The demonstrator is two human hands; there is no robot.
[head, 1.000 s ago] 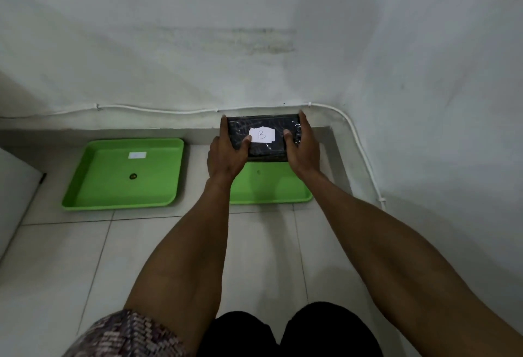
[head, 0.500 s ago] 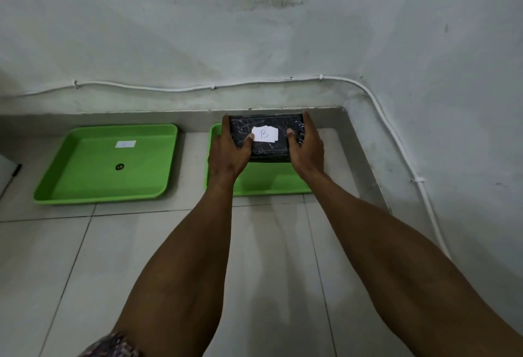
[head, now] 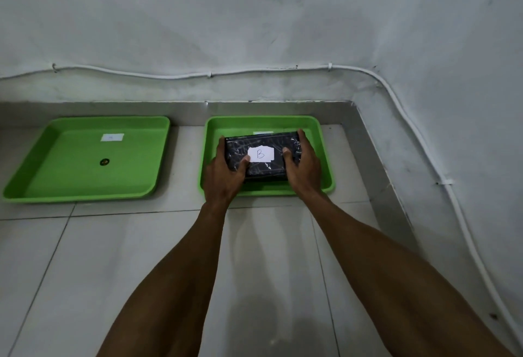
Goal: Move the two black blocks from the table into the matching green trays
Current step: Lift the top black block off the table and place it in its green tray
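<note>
Tiled floor [head: 141, 257]: left tray [head: 85, 186] holds small label [head: 112, 137]; both hands' fingers [head: 304, 141] grip B-labelled black block [head: 260, 169] inside right tray [head: 322, 141].

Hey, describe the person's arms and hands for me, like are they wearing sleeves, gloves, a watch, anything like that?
Both arms are bare along all that shows, with no sleeves in view. The left hand and the right hand wear no gloves, and no rings can be seen. Neither wrist carries a watch, band or bracelet. There are no markings, tape or cables on the arms.

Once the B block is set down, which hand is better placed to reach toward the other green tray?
Left. The left hand grips the block's side facing the left tray; the right hand sits farther away.
</note>
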